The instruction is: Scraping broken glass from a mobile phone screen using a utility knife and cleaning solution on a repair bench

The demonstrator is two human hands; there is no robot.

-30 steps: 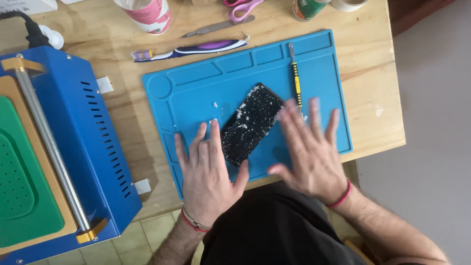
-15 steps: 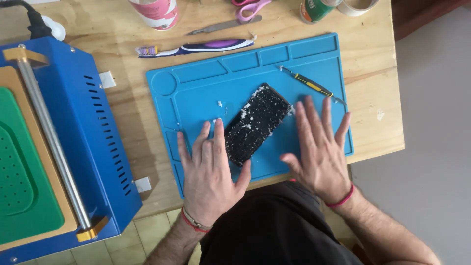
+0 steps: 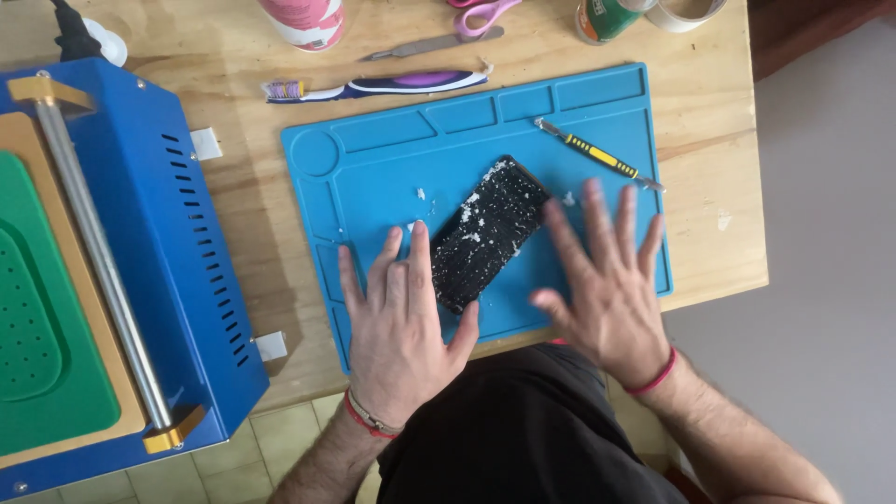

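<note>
flat hands beside a speckled phone on a blue mat

nearest the wearer, the left hand lies palm down on the blue work mat, fingers spread and straight, gripping nothing; its thumb and index finger rest against the lower edge of the black phone. the right hand lies flat at the phone's 4 o'clock, fingers fanned wide, holding nothing and just clear of the phone. the phone sits near the mat's middle, tilted with its far end towards 1 o'clock, its face covered with white flecks; a few white crumbs lie on the mat at its 10 o'clock.

at the phone's 2 o'clock, just beyond the right fingertips, a yellow-and-black handled tool lies aslant on the mat. at 9 o'clock a blue box-shaped machine with a green pad and a metal bar fills the table's left part.

beyond the mat, at 11 o'clock, lies a purple-and-white toothbrush, then a grey metal blade. along the far edge stand a pink-and-white cylindrical container at 11 o'clock, pink-handled scissors at 12, and a green can with a tape roll at 1 o'clock.
</note>
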